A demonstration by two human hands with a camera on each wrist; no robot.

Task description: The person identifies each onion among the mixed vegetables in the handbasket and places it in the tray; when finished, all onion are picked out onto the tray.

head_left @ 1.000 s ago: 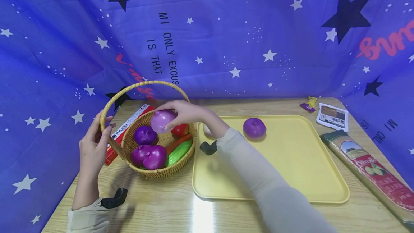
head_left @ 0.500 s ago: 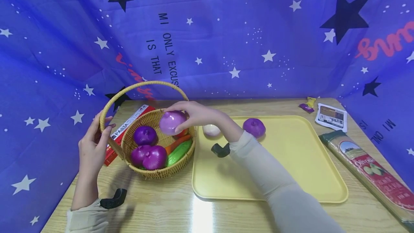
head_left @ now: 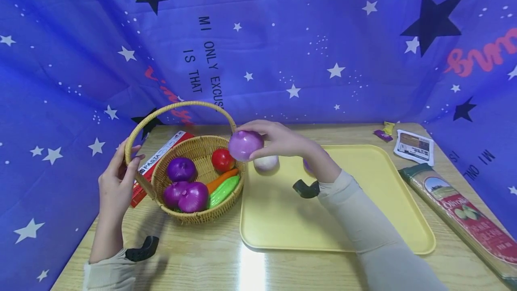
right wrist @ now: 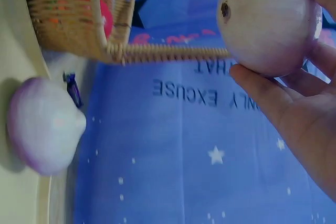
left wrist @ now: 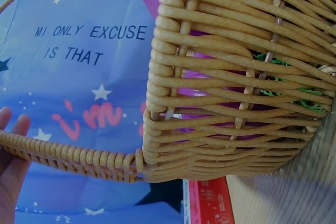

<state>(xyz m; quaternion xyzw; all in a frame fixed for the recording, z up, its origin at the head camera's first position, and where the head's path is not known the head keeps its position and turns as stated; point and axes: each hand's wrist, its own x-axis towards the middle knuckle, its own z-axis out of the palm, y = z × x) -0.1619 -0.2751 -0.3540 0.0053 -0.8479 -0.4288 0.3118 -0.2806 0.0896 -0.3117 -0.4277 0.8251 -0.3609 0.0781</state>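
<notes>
I take the wicker basket [head_left: 194, 178] as my landmark on the worktop [head_left: 210, 259]. My right hand [head_left: 282, 140] holds a pale purple onion [head_left: 245, 144] in the air just above the basket's right rim, between the basket and the yellow tray [head_left: 363, 210]. The grip there is curled around the onion, fingertips on its top and thumb beneath; the right wrist view shows the onion [right wrist: 265, 22] cupped by the fingers [right wrist: 283, 103].

My left hand [head_left: 115, 183] is at the basket's left side, on the looped handle [head_left: 133, 136]. In the head view the fingers curl around the cane where the handle comes down to the rim. In the left wrist view I see only straightish fingertips [left wrist: 13, 129] lying against the handle [left wrist: 68, 156].

Inside the basket lie three darker purple onions [head_left: 181, 169], a red tomato [head_left: 222, 160], an orange carrot [head_left: 220, 179] and a green cucumber [head_left: 224, 190].

Right of the basket, a whitish onion [head_left: 266, 163] sits on the tray near its left edge, directly below the raised hand. Another purple onion on the tray is mostly hidden behind my right wrist. A red pasta box [head_left: 155, 160] lies left of and behind the basket, partly under it. Well to the right of the basket, past the tray, lies a long packet with a red label [head_left: 464, 210].
</notes>
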